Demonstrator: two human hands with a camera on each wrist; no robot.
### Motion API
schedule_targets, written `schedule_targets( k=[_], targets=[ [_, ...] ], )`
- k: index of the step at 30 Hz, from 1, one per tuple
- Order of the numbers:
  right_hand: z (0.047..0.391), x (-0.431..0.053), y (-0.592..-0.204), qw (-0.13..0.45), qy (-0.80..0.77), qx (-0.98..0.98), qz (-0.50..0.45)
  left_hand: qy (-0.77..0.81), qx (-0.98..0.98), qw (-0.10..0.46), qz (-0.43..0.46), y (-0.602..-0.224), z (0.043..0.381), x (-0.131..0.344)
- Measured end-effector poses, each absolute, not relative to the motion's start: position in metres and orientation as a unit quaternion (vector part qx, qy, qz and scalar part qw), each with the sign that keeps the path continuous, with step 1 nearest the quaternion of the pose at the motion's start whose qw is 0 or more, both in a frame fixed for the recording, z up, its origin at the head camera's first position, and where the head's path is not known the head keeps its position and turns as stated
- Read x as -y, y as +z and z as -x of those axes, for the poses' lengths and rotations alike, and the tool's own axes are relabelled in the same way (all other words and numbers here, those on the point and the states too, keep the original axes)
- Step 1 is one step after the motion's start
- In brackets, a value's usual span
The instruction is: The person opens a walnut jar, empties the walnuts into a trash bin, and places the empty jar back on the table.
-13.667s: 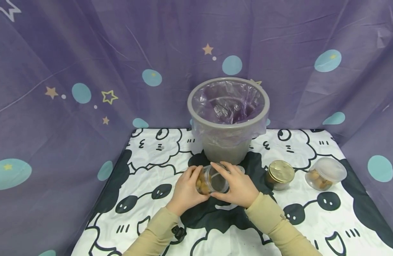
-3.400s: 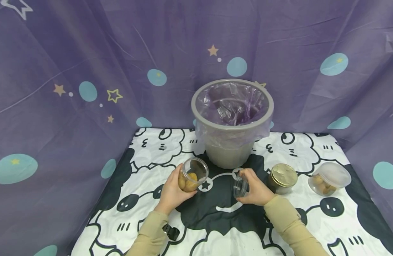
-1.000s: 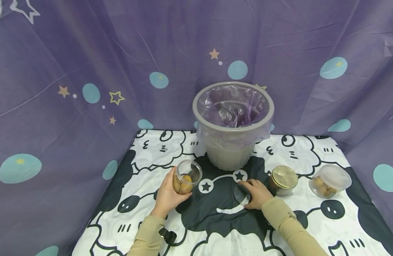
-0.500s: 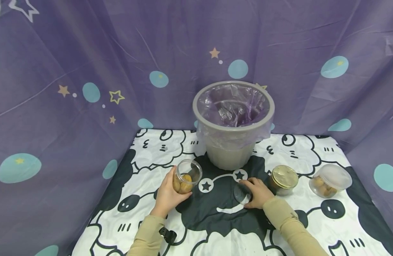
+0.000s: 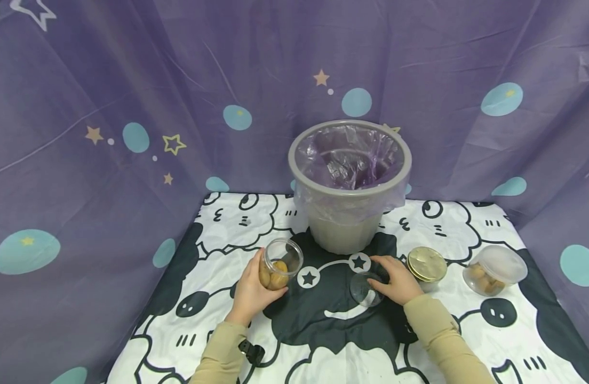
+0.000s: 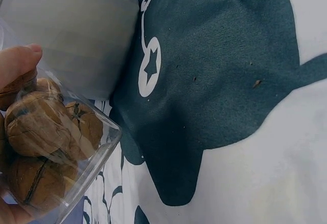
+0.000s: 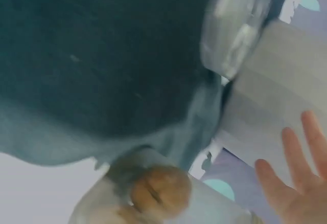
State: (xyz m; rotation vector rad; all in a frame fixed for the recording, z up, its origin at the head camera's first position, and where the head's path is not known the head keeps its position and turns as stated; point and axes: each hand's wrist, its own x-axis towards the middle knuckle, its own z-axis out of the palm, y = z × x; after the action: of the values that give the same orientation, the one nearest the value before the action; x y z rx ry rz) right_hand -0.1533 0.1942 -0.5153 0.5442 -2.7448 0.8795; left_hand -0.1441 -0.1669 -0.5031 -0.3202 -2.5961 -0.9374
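My left hand [image 5: 251,296] grips a clear, lidless jar [image 5: 299,270] tilted with its mouth up. Several walnuts [image 5: 278,277] lie inside; the left wrist view shows their ridged shells [image 6: 38,121] through the wall. My right hand [image 5: 397,280] holds nothing, its fingers [image 7: 294,157] spread apart in the right wrist view. Beside it, a clear round lid [image 5: 363,290] lies on the dark part of the cloth, with the thumb close over its edge; whether they touch I cannot tell.
A grey bin [image 5: 342,232] with a purple bag liner stands at the back middle. Close to the right hand is a gold-lidded jar [image 5: 426,264] with walnuts. Farther right sits a tub [image 5: 496,269] with a whitish lid and brown pieces inside. A patterned cloth [image 5: 323,368] covers the table.
Long before, both hands were on the jar. The right hand then held the lid away from it and lowered it. Now it has let go and drawn back rightward. The left hand keeps still.
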Motion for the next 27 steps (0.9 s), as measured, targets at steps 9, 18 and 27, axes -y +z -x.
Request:
schedule_targets(
  k=[9, 18, 27],
  targets=[
    [0.165, -0.208, -0.480, 0.281, 0.360, 0.869, -0.191, -0.332, 0.917, 0.187, 0.119, -0.500, 0.145, 0.168],
    [0.186, -0.223, -0.425, 0.407, 0.388, 0.811, -0.158, -0.330, 0.917, 0.190, 0.119, -0.500, 0.146, 0.169],
    [0.205, -0.225, -0.371, 0.350, 0.339, 0.853, -0.186, -0.333, 0.916, 0.185, 0.123, -0.500, 0.145, 0.169]
  ],
)
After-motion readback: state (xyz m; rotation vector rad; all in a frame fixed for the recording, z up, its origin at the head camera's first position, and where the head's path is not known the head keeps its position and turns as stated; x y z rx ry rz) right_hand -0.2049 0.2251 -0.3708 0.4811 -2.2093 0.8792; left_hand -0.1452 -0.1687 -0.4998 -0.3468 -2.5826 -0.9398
